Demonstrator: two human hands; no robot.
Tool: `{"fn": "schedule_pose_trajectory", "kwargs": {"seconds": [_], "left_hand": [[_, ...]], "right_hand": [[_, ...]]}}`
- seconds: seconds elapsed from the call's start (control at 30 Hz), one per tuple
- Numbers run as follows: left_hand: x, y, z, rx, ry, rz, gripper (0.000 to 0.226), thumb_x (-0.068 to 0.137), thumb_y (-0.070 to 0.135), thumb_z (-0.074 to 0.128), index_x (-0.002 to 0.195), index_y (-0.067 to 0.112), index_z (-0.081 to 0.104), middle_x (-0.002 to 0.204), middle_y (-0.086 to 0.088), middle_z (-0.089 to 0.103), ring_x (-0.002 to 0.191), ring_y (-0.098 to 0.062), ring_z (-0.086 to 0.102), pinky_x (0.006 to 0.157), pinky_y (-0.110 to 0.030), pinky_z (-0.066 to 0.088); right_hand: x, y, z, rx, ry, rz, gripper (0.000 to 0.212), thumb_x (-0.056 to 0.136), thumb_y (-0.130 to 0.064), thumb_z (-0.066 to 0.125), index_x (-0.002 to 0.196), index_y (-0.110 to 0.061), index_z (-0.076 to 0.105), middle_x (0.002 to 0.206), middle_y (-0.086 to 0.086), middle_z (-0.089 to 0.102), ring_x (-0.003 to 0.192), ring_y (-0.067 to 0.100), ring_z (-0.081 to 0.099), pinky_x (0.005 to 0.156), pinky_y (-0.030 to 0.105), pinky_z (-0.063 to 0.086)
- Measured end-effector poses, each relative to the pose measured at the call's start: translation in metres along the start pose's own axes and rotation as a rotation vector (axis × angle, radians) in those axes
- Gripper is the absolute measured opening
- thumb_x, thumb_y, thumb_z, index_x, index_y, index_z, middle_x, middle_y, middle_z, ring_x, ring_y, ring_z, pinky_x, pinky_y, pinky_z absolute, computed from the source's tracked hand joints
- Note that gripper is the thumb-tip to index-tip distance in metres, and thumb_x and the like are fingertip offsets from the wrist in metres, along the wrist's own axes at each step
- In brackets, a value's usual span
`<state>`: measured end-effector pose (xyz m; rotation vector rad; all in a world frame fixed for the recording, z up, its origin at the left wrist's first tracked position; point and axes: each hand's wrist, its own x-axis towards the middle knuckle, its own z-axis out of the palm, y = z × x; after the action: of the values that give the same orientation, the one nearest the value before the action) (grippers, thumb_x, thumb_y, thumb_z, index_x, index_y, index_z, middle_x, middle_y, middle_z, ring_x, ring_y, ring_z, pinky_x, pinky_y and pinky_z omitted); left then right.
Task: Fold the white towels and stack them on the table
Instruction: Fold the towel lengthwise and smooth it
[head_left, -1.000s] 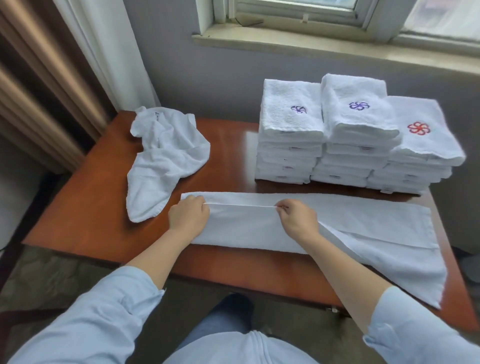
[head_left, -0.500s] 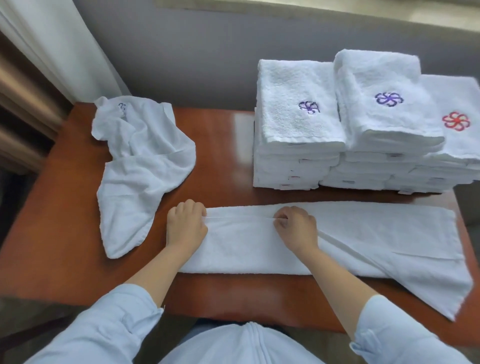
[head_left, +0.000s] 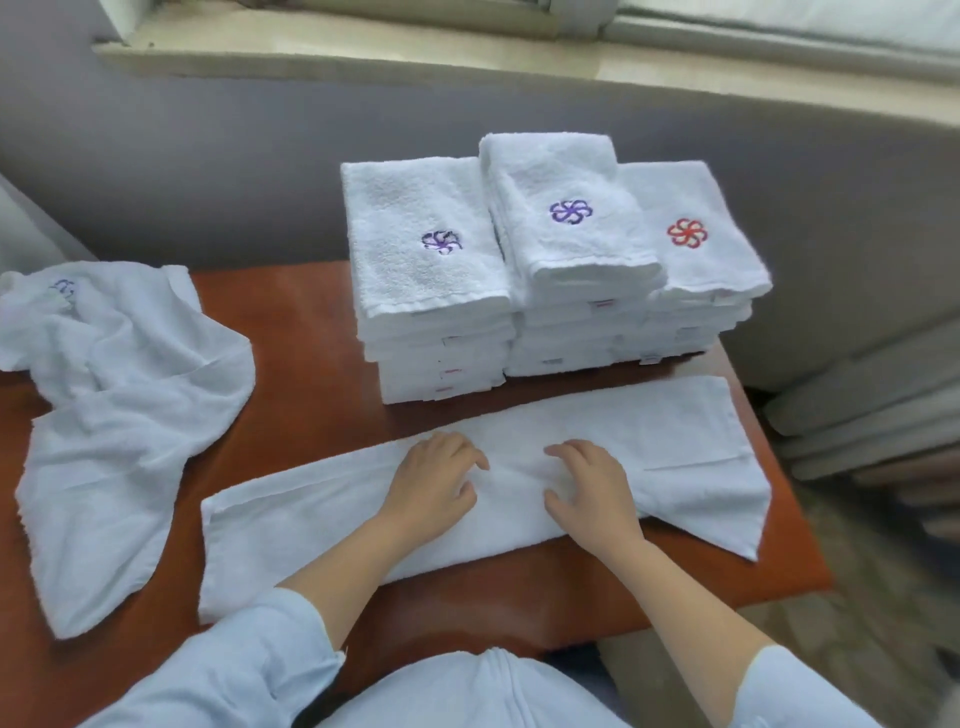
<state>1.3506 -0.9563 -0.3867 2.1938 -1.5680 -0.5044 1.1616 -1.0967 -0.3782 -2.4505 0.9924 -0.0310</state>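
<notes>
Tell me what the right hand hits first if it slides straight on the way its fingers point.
The right hand lies on the half-folded towel. Going on, away and leftward, it likely meets the front of the left folded stack, narrowly passing the left hand. Depth is unclear.

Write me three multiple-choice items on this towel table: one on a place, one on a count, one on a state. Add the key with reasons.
1. Where does the crumpled towel lie?
A) on the floor
B) left of the long towel
C) on the windowsill

2. How many stacks of folded towels stand on the table?
A) two
B) three
C) five

3. What are the hands doing?
A) left hand and right hand rest spread on the long towel
B) both lift the crumpled towel
C) both hang off the table

Key:
1 B: it sprawls at the table's left end.
2 B: three stand side by side at the back.
3 A: both lie on its middle, fingers spread.
</notes>
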Motion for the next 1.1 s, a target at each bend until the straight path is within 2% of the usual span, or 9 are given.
{"fn": "schedule_pose_trajectory", "kwargs": {"seconds": [0.23,0.37,0.43,0.5,0.6,0.7,0.83,0.93,1.1], "left_hand": [[0.04,0.088,0.041,0.054,-0.117,0.096,0.038,0.088,0.016,0.053,0.123,0.026,0.062,0.124,0.006,0.053,0.111,-0.014,0.05,0.088,-0.026,0.039],[0.056,0.132,0.065,0.054,-0.201,0.04,0.039,0.09,0.018,0.052,0.126,0.029,0.058,0.128,0.007,0.048,0.1,-0.015,0.055,0.078,-0.029,0.044],[0.064,0.149,0.077,0.076,-0.212,0.035,0.038,0.09,0.018,0.053,0.126,0.03,0.058,0.127,0.007,0.048,0.098,-0.015,0.055,0.075,-0.027,0.042],[0.071,0.163,0.089,0.106,-0.208,0.032,0.037,0.091,0.02,0.053,0.127,0.03,0.058,0.126,0.006,0.048,0.101,-0.015,0.054,0.077,-0.028,0.043],[0.08,0.178,0.105,0.153,-0.214,0.001,0.039,0.09,0.022,0.055,0.128,0.03,0.056,0.125,0.005,0.047,0.108,-0.016,0.05,0.081,-0.029,0.043],[0.084,0.185,0.113,0.184,-0.216,-0.065,0.04,0.085,0.024,0.058,0.124,0.032,0.054,0.122,0.007,0.044,0.107,-0.015,0.048,0.08,-0.028,0.043],[0.081,0.189,0.119,0.221,-0.159,-0.095,0.027,0.087,0.026,0.058,0.114,0.029,0.058,0.119,0.008,0.049,0.101,-0.014,0.049,0.077,-0.028,0.042],[0.079,0.19,0.122,0.231,-0.118,-0.099,0.022,0.091,0.026,0.055,0.112,0.027,0.062,0.117,0.009,0.053,0.1,-0.013,0.051,0.075,-0.027,0.041],[0.084,0.193,0.119,0.247,-0.11,-0.133,0.025,0.093,0.024,0.051,0.115,0.025,0.063,0.118,0.009,0.058,0.105,-0.014,0.053,0.079,-0.03,0.045]], "right_hand": [[-0.03,0.087,-0.045,-0.089,-0.007,0.074,0.047,0.08,-0.021,0.072,0.124,-0.025,0.059,0.125,-0.005,0.057,0.115,0.016,0.053,0.101,0.03,0.044],[-0.036,0.133,-0.066,-0.095,0.009,0.059,0.022,0.079,-0.019,0.071,0.097,-0.026,0.059,0.103,-0.009,0.056,0.094,0.012,0.053,0.083,0.023,0.047],[-0.037,0.154,-0.076,-0.13,-0.031,0.01,0.009,0.08,-0.019,0.068,0.081,-0.022,0.06,0.088,-0.008,0.056,0.086,0.014,0.052,0.074,0.027,0.046],[-0.037,0.175,-0.082,-0.18,-0.088,-0.047,0.003,0.08,-0.024,0.065,0.08,-0.021,0.065,0.087,-0.006,0.059,0.088,0.015,0.051,0.076,0.029,0.043],[-0.037,0.199,-0.087,-0.242,-0.242,-0.1,0.032,0.077,-0.043,0.068,0.106,-0.029,0.064,0.109,-0.009,0.052,0.105,0.014,0.044,0.091,0.028,0.037],[-0.036,0.21,-0.087,-0.313,-0.326,-0.201,0.051,0.071,-0.054,0.069,0.115,-0.032,0.056,0.115,-0.009,0.043,0.109,0.014,0.037,0.096,0.03,0.036],[-0.03,0.213,-0.093,-0.429,-0.322,-0.357,0.024,0.079,-0.036,0.061,0.094,-0.018,0.063,0.099,-0.002,0.049,0.094,0.019,0.04,0.078,0.03,0.039],[-0.028,0.209,-0.095,-0.548,-0.351,-0.421,0.009,0.08,-0.02,0.056,0.081,-0.012,0.053,0.088,0.003,0.043,0.085,0.021,0.037,0.066,0.034,0.032],[-0.014,0.202,-0.104,-0.497,-0.423,-0.371,0.009,0.082,-0.014,0.057,0.087,-0.016,0.05,0.087,0.002,0.05,0.082,0.02,0.042,0.062,0.031,0.033]]}}
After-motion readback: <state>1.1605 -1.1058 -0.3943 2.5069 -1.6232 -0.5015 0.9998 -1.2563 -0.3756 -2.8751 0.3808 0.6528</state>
